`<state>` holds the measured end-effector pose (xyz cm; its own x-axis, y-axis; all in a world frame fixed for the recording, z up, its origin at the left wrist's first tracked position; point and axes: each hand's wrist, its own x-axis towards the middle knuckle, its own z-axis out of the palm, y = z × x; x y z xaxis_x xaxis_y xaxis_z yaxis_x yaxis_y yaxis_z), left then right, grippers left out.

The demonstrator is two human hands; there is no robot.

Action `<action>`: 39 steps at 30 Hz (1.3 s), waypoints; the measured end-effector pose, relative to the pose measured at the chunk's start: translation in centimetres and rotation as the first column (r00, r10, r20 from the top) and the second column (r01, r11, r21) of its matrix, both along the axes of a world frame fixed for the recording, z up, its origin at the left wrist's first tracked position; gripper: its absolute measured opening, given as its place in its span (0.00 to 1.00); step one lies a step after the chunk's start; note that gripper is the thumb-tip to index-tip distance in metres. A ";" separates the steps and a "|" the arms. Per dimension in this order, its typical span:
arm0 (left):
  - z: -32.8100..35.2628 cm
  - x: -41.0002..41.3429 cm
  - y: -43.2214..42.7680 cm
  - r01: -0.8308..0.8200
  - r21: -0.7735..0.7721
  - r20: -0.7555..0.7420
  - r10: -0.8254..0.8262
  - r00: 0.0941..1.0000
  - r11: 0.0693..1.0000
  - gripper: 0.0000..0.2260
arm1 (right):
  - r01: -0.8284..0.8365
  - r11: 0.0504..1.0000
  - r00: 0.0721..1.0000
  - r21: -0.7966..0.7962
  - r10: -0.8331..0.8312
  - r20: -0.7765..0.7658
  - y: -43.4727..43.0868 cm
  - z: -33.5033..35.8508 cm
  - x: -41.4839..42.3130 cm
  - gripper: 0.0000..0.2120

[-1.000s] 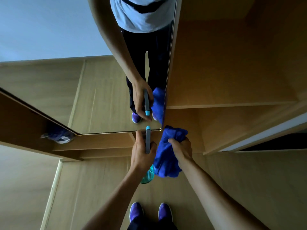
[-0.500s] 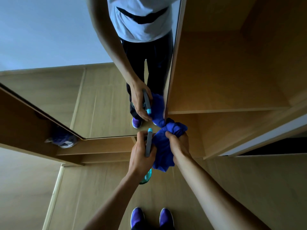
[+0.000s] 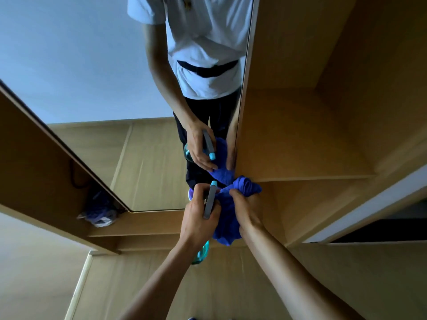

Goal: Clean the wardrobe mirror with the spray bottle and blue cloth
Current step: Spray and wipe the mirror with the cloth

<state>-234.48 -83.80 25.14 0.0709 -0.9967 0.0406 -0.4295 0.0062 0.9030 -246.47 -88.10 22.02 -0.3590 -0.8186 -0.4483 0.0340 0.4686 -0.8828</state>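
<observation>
The wardrobe mirror point(image 3: 92, 72) fills the upper left and reflects a person, both hands and the floor. My left hand point(image 3: 196, 218) grips the spray bottle point(image 3: 209, 202), a grey head with a light blue nozzle pointing at the glass near its lower right corner; its teal body shows below my wrist. My right hand point(image 3: 248, 209) holds the bunched blue cloth point(image 3: 233, 218), whose top touches the mirror's lower right edge. The two hands are side by side, almost touching.
Open wooden wardrobe shelves point(image 3: 312, 176) stand to the right of the mirror. A wooden panel point(image 3: 34, 162) runs along the left, with a crumpled bag point(image 3: 98, 215) at its foot. Wooden floor point(image 3: 231, 285) lies below.
Both hands have risen closer to the mirror's lower right corner. The cloth's top now meets the glass edge, and the view has tilted upward.
</observation>
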 end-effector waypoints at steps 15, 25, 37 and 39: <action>10.4 -0.5 -0.6 -0.026 -0.263 -0.101 -0.001 0.995 0.965 0.09 | -0.022 0.919 0.985 -0.393 -0.048 -0.168 0.4 14.0 -0.3 0.07; 22.6 -0.5 -2.9 -0.109 -0.462 -0.141 0.049 0.989 0.880 0.11 | -0.024 0.716 0.965 -0.697 -0.165 -0.203 -0.8 26.1 0.6 0.16; 32.3 -0.2 -5.1 -0.067 -0.668 -0.096 0.003 0.995 0.742 0.11 | -0.027 0.573 0.971 -0.819 -0.179 -0.157 -2.6 35.3 1.1 0.21; 33.7 -0.3 -5.6 -0.066 -0.681 -0.093 0.003 0.996 0.730 0.10 | -0.041 0.547 0.969 -0.836 -0.183 -0.167 -2.9 36.8 0.8 0.18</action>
<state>-234.78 -89.38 58.89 0.1392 -0.6992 0.7012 -0.3685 0.6207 0.6920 -245.64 -90.96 58.80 -0.4237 -0.7486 0.5100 -0.2016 -0.4710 -0.8588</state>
